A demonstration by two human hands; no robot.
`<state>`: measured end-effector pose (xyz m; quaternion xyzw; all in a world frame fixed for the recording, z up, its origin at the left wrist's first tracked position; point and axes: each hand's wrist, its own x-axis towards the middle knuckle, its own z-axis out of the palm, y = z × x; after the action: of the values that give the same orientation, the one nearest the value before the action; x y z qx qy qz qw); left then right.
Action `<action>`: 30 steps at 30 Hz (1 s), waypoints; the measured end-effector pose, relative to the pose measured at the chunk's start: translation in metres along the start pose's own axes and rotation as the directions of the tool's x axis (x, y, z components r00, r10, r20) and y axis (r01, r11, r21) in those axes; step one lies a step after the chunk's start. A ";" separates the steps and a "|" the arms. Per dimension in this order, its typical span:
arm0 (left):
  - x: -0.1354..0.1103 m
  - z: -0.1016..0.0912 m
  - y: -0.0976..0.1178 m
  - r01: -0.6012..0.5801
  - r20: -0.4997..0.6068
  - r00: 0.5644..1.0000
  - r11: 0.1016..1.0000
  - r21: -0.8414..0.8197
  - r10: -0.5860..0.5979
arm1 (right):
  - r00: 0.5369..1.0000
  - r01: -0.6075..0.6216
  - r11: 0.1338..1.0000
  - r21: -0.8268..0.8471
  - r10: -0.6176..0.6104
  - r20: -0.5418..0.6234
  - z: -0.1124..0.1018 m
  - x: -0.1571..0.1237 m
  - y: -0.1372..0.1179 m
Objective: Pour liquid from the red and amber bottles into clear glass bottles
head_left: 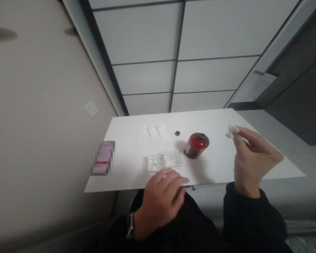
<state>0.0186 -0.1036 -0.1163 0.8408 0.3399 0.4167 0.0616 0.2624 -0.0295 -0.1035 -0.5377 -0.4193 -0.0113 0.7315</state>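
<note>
My right hand (254, 156) is raised over the right side of the white table (129, 175). Its thumb and forefinger pinch a small white piece (233, 129), whose material I cannot make out. At the table's front edge hovers my left hand (164, 196), fingers loosely bent and apart, with nothing seen in it. Just beyond that hand lie two clear plastic boxes, one on the left (154, 164) and one on the right (173, 159). Between the boxes and my right hand stands a red-brown bottle (196, 144) with its cap off.
A small black cap (177, 133) lies behind the bottle. Farther back left, two white nozzle-like pieces (154, 132) rest on a pale sheet or pack. A blurred-out pink object (104, 158) is at the table's left edge. A wall (55, 123) borders that side.
</note>
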 end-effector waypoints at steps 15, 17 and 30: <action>-0.023 0.002 -0.119 0.488 0.318 0.832 0.872 -0.032 -0.454 | 0.921 0.291 0.943 -0.163 -0.230 0.314 -0.026 -0.073 0.051; -0.023 0.004 -0.121 0.486 0.309 0.839 0.872 -0.056 -0.448 | 0.820 0.278 0.961 -0.013 -0.230 0.525 -0.012 -0.090 0.036; -0.034 0.013 -0.134 0.520 0.212 0.851 0.826 -0.218 -0.480 | 0.484 -0.092 0.992 0.085 -0.030 0.875 0.043 -0.116 0.053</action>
<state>-0.0562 -0.0202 -0.1989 0.7346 0.4836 0.3641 0.3065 0.1860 -0.0232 -0.2136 -0.4311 -0.7228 0.3016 0.4480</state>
